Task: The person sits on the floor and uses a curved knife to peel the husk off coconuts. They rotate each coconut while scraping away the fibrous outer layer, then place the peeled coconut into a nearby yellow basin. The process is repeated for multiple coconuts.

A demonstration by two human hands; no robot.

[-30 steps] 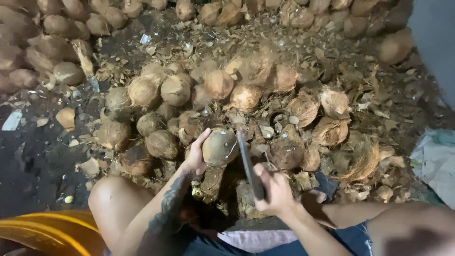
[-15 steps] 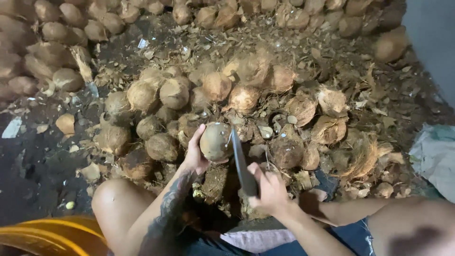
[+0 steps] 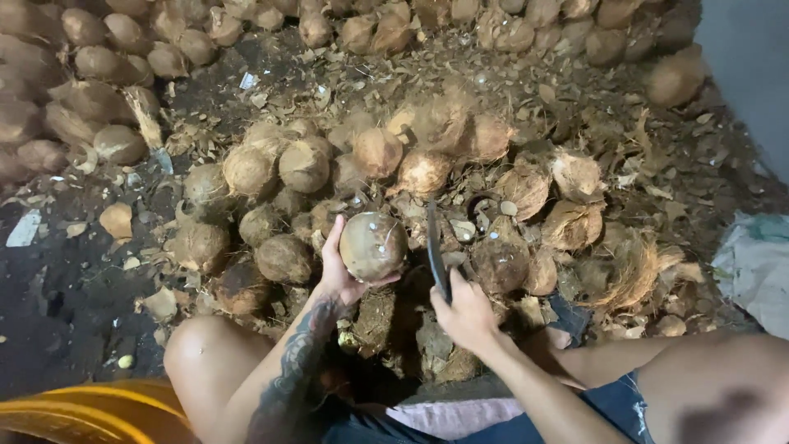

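My left hand (image 3: 341,271) cups a round brown husked coconut (image 3: 373,245) from its left side, holding it over a dark stump-like block (image 3: 386,321) between my knees. My right hand (image 3: 466,311) grips the handle of a dark-bladed knife (image 3: 436,247), whose blade stands upright just to the right of the coconut, close to it but apart.
A heap of husked coconuts (image 3: 304,164) and split husks (image 3: 575,222) lies in front. More coconuts line the back (image 3: 99,49). Husk scraps cover the dark ground. A yellow basin rim (image 3: 82,411) sits at lower left, a pale sack (image 3: 756,263) at right.
The coconut has been turned slightly in my left hand and the knife blade has stayed upright beside it, shifting a little closer to the coconut.
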